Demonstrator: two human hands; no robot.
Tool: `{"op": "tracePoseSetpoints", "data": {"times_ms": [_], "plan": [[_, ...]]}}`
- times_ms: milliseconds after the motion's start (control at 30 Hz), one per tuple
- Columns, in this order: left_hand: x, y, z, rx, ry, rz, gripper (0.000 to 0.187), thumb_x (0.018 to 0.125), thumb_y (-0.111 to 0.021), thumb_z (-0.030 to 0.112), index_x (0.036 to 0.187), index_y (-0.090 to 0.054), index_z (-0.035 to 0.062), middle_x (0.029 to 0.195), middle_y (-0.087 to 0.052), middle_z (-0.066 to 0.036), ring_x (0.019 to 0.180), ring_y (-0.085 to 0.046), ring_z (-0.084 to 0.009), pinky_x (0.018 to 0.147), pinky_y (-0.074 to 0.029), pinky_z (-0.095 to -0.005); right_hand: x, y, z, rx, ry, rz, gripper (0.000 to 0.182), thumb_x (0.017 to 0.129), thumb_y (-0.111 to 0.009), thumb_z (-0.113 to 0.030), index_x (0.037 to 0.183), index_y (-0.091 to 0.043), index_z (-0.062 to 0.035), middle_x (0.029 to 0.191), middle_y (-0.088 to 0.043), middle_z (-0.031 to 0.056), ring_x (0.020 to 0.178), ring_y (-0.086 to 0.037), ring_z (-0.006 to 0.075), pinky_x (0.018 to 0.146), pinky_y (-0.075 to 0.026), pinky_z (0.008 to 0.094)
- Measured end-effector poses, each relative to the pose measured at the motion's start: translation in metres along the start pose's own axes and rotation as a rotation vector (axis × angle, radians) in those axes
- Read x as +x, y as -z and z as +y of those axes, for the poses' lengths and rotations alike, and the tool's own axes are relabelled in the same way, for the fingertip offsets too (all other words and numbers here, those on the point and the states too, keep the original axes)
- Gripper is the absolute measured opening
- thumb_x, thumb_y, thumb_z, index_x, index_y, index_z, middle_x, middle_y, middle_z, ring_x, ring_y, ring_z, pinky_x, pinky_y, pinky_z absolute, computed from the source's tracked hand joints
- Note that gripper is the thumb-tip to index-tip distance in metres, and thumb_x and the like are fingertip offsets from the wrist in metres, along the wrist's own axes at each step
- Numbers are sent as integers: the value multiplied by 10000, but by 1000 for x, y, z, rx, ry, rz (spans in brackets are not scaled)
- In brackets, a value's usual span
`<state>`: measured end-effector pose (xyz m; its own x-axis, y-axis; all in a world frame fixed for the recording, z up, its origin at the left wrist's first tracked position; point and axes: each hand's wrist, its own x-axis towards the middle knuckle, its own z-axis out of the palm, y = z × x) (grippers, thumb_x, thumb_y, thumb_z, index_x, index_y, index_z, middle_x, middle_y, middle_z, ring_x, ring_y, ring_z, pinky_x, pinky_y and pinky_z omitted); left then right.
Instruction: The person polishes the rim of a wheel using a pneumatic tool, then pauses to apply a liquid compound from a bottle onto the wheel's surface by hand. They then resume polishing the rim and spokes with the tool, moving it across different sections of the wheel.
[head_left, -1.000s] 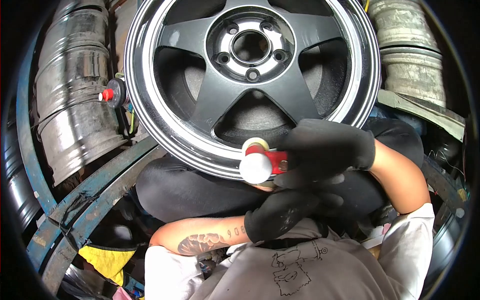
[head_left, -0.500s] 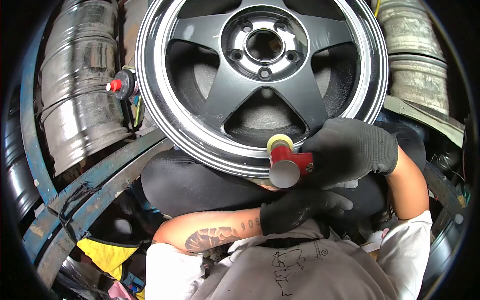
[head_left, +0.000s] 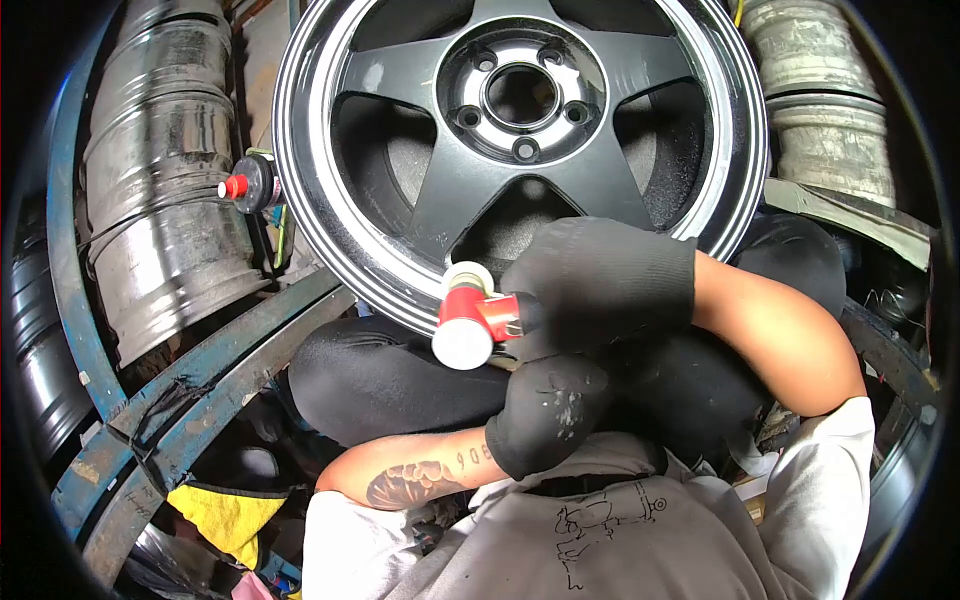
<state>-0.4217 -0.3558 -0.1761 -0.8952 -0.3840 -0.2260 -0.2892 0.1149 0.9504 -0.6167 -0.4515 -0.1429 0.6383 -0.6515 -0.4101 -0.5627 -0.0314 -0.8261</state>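
My right hand (head_left: 605,290), in a black knitted glove, is wrapped around a small red polisher (head_left: 480,312) with a silver round cap. The polisher's pale pad (head_left: 468,275) is at the lower lip of a car wheel rim (head_left: 350,240); contact is hard to judge. The rim has dark spokes, a shiny silver outer ring and several bolt holes around its centre. Just below the right hand is my left hand (head_left: 550,415), also black-gloved and curled closed. Its fingertips are hidden, as is anything inside them.
Worn metal wheel barrels lie stacked at left (head_left: 170,190) and right (head_left: 835,150). A black bottle with a red cap (head_left: 255,184) stands beside the rim. Blue metal bars (head_left: 210,340) cross the left side, with a yellow cloth (head_left: 230,520) below them. My bent legs (head_left: 400,375) are under the rim.
The polisher and my right hand have swept left along the rim's lower lip. My left hand has shifted slightly left, its fingers now tucked out of sight.
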Motion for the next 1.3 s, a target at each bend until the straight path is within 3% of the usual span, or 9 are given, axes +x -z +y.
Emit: {"op": "tracePoseSetpoints", "data": {"times_ms": [67,200,300,400,533,600,733,900,1300], "plan": [[-1,2,-3,-85,4,17,540,1050,-467,101,1565,-333,13,1618,-387,-169,1423,-477,-242,1158,-407,-351,1,1,-2,-16,-14,-43,229,759,-722,-275,770,-719,-46,746,-671,219,720,-672,426,665,-540,484],[17,-2,14,-1434,183,-105,578,1054,-447,96,1598,-264,24,1640,-354,-170,1456,-439,-242,1180,-381,-340,-10,14,-10,-213,-130,-176,214,770,-722,-276,822,-708,-69,781,-683,203,779,-674,426,688,-536,489],[25,3,23,-1856,163,-221,608,1067,-412,84,1625,-180,14,1660,-308,-203,1494,-391,-266,1202,-361,-347,-19,14,-1,-193,93,-55,247,774,-754,-308,888,-716,-92,807,-702,182,791,-683,413,702,-543,473],[28,-10,20,-1569,137,-29,588,985,-578,109,1513,-379,-56,1563,-428,-204,1446,-451,-330,1195,-395,-454,-14,12,3,-148,74,-52,288,777,-782,-341,936,-717,-110,826,-716,166,783,-686,409,705,-550,459],[25,-4,7,-1843,57,-200,595,1091,-404,133,1625,-164,26,1694,-184,-217,1527,-294,-373,1235,-327,-374,-9,11,-3,-98,70,-60,232,762,-747,-267,853,-700,-60,777,-690,195,765,-674,423,691,-541,478],[27,-16,1,-1899,127,-172,604,1085,-444,161,1612,-193,6,1690,-195,-203,1518,-301,-393,1236,-330,-398,-8,5,-3,-73,60,-24,248,733,-762,-283,837,-706,-64,767,-691,195,762,-678,423,692,-545,476],[31,-31,-2,-1793,4,-14,647,1061,-522,261,1557,-269,-69,1638,-293,-200,1479,-359,-418,1207,-366,-488,-6,4,-12,-43,-41,-23,308,773,-771,-349,888,-729,-66,771,-699,203,752,-685,425,700,-556,471],[27,-9,24,-1761,266,-26,456,1030,-535,150,1410,-498,-100,1438,-566,-224,1388,-515,-295,1189,-397,-432,-8,9,-25,-76,-116,-77,415,795,-777,-401,1049,-736,-76,816,-714,211,775,-693,423,735,-563,463],[31,-8,29,-1705,294,25,322,1019,-581,171,1234,-616,-66,1349,-620,-189,1324,-569,-259,1156,-442,-420,-2,10,-37,-94,-200,-102,398,790,-791,-390,1014,-757,-63,779,-709,200,745,-709,389,717,-557,435]]}}
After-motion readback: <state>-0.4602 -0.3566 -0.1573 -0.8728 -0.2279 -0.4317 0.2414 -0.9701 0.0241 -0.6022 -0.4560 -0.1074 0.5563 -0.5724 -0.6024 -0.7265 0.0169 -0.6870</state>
